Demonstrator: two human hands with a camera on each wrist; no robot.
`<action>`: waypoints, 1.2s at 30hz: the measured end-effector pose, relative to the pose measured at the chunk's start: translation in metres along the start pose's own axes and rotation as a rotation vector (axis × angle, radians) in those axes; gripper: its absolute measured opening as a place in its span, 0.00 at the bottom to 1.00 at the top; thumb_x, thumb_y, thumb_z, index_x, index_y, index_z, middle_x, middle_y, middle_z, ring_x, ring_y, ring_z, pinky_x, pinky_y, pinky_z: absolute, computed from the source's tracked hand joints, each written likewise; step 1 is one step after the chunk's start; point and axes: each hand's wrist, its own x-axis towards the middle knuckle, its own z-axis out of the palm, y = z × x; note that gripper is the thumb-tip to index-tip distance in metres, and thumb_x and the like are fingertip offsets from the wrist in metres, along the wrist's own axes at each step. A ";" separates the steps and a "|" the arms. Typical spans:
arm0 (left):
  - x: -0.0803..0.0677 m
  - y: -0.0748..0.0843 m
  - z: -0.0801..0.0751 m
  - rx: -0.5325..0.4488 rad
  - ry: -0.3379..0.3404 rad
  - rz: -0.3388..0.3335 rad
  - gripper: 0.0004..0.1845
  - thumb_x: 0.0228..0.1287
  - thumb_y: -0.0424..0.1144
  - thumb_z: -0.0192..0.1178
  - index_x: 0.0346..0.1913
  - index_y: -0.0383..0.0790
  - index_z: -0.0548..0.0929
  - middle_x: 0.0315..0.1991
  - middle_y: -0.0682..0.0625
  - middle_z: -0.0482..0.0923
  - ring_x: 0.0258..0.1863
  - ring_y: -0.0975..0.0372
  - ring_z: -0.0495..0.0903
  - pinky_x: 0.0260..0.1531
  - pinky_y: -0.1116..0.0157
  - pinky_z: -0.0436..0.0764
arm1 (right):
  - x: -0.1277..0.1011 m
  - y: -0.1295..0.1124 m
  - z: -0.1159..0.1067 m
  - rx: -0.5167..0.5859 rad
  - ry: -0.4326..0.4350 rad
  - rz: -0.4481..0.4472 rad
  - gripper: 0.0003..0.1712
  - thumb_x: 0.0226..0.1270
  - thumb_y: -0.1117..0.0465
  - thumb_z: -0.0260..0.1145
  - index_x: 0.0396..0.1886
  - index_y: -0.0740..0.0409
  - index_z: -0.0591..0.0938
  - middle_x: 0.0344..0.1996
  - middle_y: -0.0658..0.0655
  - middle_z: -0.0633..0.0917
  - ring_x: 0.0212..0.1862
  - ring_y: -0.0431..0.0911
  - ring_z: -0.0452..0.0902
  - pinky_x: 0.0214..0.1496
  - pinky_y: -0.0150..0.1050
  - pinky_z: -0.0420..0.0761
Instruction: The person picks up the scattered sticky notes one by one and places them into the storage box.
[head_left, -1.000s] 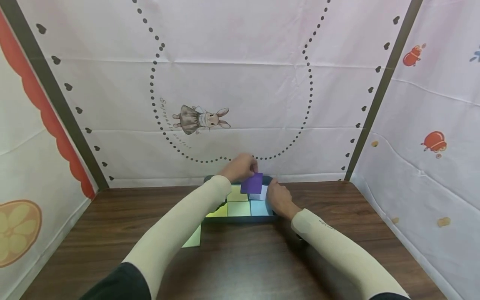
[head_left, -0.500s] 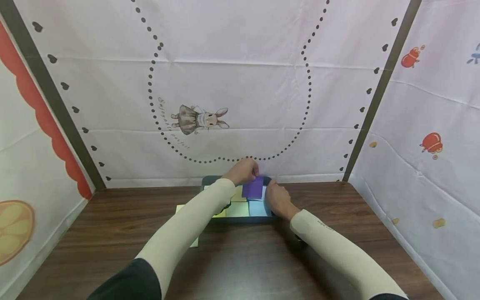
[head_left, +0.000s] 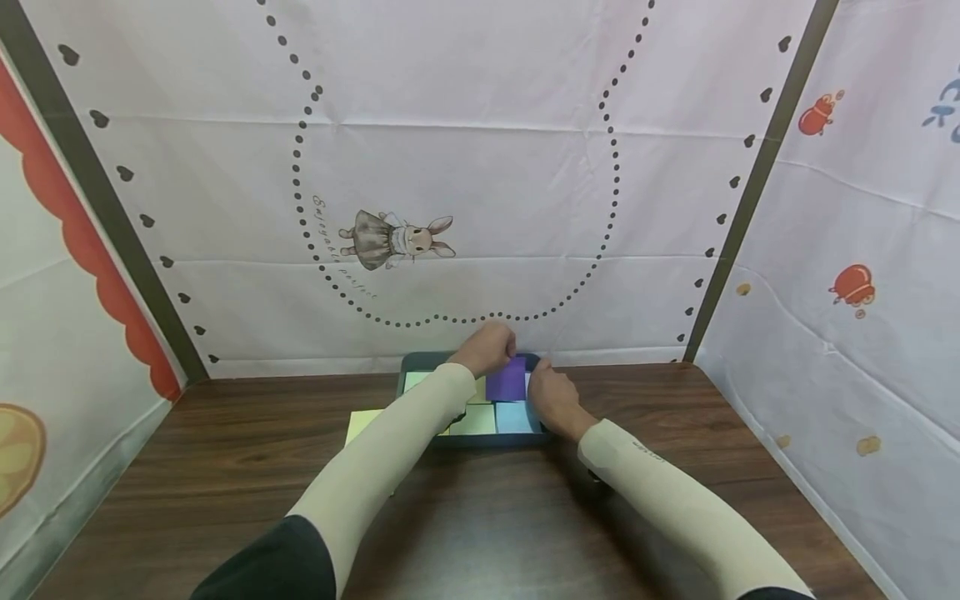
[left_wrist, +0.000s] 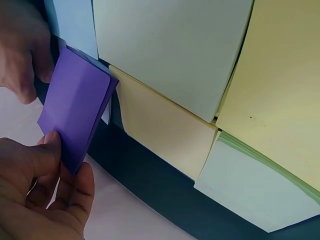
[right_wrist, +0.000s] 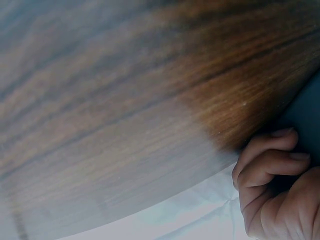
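A purple sticky note pad (left_wrist: 77, 100) is pinched between the thumb and fingers of my left hand (head_left: 487, 346). It stands tilted at the back right of a dark tray (head_left: 495, 441), over a pale blue pad that it mostly covers. Pads in pale green (head_left: 472, 419), light blue (head_left: 514, 417) and cream (left_wrist: 165, 130) lie side by side in the tray. Curled fingers of my right hand (head_left: 555, 400) grip the tray's right rim. In the right wrist view, these fingers (right_wrist: 272, 162) bend against the dark wall; the exact contact is partly hidden.
Left of the tray, a yellow pad (head_left: 362, 423) lies on the brown wooden table (head_left: 247, 467), partly behind my left sleeve (head_left: 397, 450). A white patterned cloth (head_left: 525, 183) hangs right behind the tray, with more cloth at both sides.
My left hand has lowered the purple pad toward the tray's back right. My left forearm has shifted right, uncovering the yellow pad and covering a light green one. The right hand stays at the rim.
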 end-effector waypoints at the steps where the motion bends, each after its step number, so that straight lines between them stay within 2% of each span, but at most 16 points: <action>1: 0.000 0.000 0.000 -0.001 -0.002 -0.008 0.14 0.64 0.21 0.65 0.30 0.43 0.90 0.30 0.51 0.88 0.28 0.61 0.84 0.29 0.67 0.86 | 0.001 0.000 0.001 -0.013 0.002 0.000 0.21 0.88 0.62 0.54 0.67 0.76 0.71 0.25 0.61 0.85 0.25 0.51 0.86 0.21 0.47 0.86; 7: -0.001 0.001 0.002 0.033 -0.011 -0.029 0.13 0.65 0.21 0.66 0.30 0.43 0.89 0.31 0.49 0.88 0.29 0.59 0.84 0.28 0.65 0.85 | 0.002 0.003 0.005 -0.055 -0.010 -0.014 0.24 0.88 0.60 0.56 0.69 0.76 0.71 0.23 0.56 0.81 0.22 0.46 0.81 0.16 0.41 0.79; 13: 0.000 0.000 0.009 0.064 -0.012 -0.027 0.12 0.68 0.23 0.66 0.30 0.43 0.87 0.30 0.49 0.86 0.29 0.58 0.83 0.30 0.64 0.83 | 0.005 0.007 0.011 -0.012 -0.038 -0.032 0.25 0.90 0.60 0.52 0.71 0.77 0.70 0.23 0.56 0.81 0.22 0.44 0.80 0.16 0.39 0.78; 17: 0.000 0.000 0.016 0.082 -0.008 -0.027 0.13 0.71 0.25 0.66 0.30 0.44 0.84 0.29 0.49 0.84 0.29 0.57 0.82 0.30 0.63 0.82 | 0.008 0.011 0.017 -0.031 -0.034 -0.040 0.24 0.91 0.62 0.50 0.72 0.77 0.69 0.23 0.56 0.81 0.21 0.44 0.80 0.16 0.38 0.78; 23: 0.002 0.002 0.021 0.110 -0.008 -0.028 0.14 0.74 0.26 0.66 0.28 0.44 0.84 0.29 0.49 0.84 0.28 0.58 0.81 0.30 0.63 0.82 | 0.010 0.012 0.019 -0.096 0.024 -0.054 0.27 0.90 0.63 0.48 0.77 0.80 0.68 0.25 0.58 0.83 0.24 0.46 0.84 0.19 0.42 0.84; 31: 0.007 0.009 0.022 0.131 -0.059 -0.038 0.12 0.75 0.29 0.67 0.31 0.45 0.85 0.28 0.50 0.85 0.30 0.57 0.83 0.34 0.61 0.83 | 0.013 0.012 0.017 -0.007 -0.006 -0.017 0.27 0.91 0.61 0.49 0.77 0.76 0.68 0.27 0.59 0.85 0.26 0.48 0.85 0.20 0.43 0.83; 36: 0.011 0.012 0.028 0.175 -0.070 -0.040 0.10 0.80 0.32 0.65 0.36 0.45 0.86 0.30 0.51 0.84 0.32 0.58 0.83 0.37 0.61 0.84 | 0.015 0.014 0.018 -0.046 0.015 -0.043 0.26 0.89 0.63 0.51 0.75 0.77 0.69 0.25 0.58 0.84 0.25 0.49 0.86 0.17 0.44 0.83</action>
